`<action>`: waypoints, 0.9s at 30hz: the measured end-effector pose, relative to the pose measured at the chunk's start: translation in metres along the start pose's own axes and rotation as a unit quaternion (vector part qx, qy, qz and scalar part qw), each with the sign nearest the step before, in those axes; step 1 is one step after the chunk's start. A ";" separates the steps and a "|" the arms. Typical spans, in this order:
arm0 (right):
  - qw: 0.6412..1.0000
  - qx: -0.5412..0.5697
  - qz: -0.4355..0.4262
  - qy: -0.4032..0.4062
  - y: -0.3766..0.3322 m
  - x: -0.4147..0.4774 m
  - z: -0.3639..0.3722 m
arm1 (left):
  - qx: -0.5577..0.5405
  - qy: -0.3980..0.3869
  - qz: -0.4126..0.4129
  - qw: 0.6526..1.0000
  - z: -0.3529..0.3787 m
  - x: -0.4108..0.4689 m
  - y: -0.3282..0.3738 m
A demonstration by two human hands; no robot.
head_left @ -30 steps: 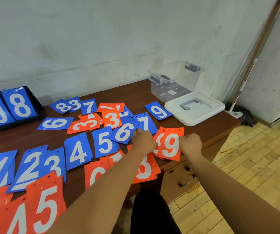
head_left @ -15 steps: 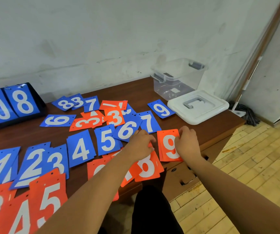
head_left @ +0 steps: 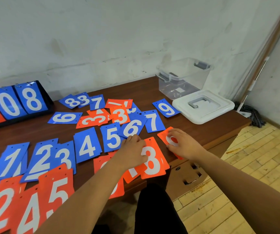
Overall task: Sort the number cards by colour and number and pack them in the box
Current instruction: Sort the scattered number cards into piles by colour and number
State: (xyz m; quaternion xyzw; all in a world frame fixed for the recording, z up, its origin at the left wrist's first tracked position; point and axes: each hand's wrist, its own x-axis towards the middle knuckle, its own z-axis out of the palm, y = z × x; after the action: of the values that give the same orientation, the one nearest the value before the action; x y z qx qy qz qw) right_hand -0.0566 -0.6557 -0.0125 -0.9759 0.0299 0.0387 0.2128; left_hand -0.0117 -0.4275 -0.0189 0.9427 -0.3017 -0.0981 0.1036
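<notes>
Shifted rightward since the earlier frame, the orange 9 card (head_left: 163,135) lies tilted near the front edge of the table (head_left: 203,132), apart from the orange 8 card (head_left: 154,164). The box (head_left: 183,78) stands at the far right corner. The right hand (head_left: 185,144) presses the 9 with flat fingers; the left hand (head_left: 133,149) rests on the 8, grip indeterminate.

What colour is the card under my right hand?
Orange card with a white numeral, under the right hand; the head view shows it.

Bright, even indoor light, soft shadows, glints on clear box (head_left: 185,86), sheen on wooden table (head_left: 203,130), wide-angle bend at edges, pic slightly soft.
</notes>
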 end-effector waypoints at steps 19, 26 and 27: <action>0.999 0.026 -0.004 0.037 -0.158 0.166 0.016 | -0.048 0.167 -0.216 0.961 -0.078 0.029 -0.157; 0.987 -0.090 0.134 -0.008 -0.179 0.207 0.057 | -0.067 0.105 -0.228 0.966 -0.067 0.040 -0.233; 0.987 -0.077 0.143 -0.010 -0.178 0.212 0.060 | -0.075 0.097 -0.223 0.967 -0.066 0.042 -0.239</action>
State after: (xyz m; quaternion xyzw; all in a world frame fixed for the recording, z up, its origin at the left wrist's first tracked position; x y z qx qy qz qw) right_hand 0.1639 -0.4775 -0.0121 -0.9746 0.1643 0.0807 0.1293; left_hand 0.1688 -0.2531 -0.0212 0.9807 -0.0639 -0.0491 0.1780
